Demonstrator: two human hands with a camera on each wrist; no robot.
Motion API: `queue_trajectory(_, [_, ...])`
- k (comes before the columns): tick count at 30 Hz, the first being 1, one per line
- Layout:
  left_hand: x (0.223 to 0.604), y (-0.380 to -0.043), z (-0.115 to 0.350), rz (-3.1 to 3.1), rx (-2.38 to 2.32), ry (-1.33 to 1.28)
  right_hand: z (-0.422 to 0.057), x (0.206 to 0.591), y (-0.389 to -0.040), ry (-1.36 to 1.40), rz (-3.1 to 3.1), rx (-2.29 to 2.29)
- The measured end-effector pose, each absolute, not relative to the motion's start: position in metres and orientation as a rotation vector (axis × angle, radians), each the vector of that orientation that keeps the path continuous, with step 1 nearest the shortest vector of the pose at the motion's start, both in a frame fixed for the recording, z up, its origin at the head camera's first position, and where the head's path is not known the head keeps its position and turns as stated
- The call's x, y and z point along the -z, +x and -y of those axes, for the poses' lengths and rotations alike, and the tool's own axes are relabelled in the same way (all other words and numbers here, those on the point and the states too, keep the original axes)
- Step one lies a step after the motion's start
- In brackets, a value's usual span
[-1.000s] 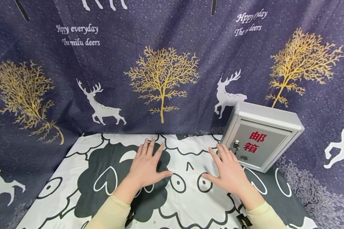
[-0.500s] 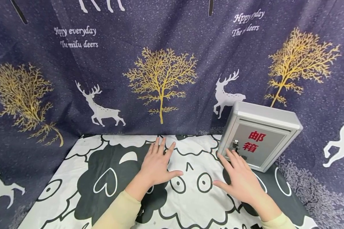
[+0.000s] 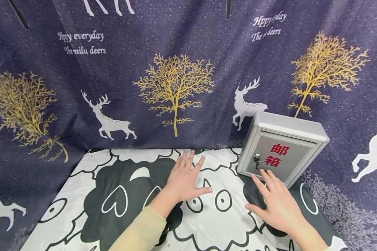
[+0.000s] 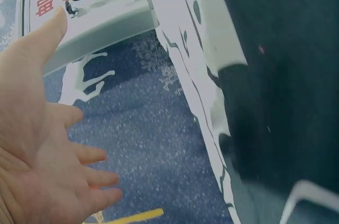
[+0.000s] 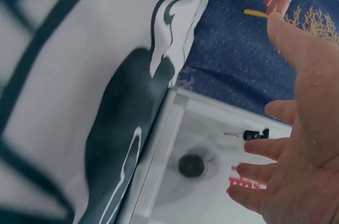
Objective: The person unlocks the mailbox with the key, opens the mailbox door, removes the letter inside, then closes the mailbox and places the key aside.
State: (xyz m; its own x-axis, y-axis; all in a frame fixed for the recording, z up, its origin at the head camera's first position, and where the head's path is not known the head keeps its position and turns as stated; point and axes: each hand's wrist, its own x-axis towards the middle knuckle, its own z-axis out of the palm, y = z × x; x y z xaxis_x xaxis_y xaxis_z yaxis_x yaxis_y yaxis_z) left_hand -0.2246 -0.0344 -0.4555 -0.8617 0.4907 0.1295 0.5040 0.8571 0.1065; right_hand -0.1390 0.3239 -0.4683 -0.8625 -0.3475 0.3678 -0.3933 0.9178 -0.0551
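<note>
A grey metal mailbox [image 3: 312,153] with red characters on its door stands tilted at the right of the head view. A key [image 3: 257,165] hangs from the lock on its door; in the right wrist view the key [image 5: 254,134] shows beyond the fingers. My right hand [image 3: 279,205], fingers spread, is in front of the box's lower part and holds nothing. Whether its fingertips touch the door I cannot tell. To the left, my left hand [image 3: 185,181] hovers over the cloth with spread fingers, also holding nothing. In the left wrist view that hand's palm [image 4: 42,150] is bare.
A white and dark cloth [image 3: 213,223] with cartoon sheep covers the table. Behind it hangs a dark blue curtain [image 3: 157,31] printed with deer and golden trees. A round dark spot [image 5: 190,166] marks the mailbox's door below the key.
Both hands have moved to the right in the head view. The right hand has also come lower, now in front of the mailbox's lower door. The mailbox stays in place.
</note>
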Motion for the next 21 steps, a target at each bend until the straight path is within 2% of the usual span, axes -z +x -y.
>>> queue_trajectory(21, [0.452,-0.232,-0.012,2.921,0.151,-0.857,-0.386,0.466,-0.124,0.286,2.759,-0.290])
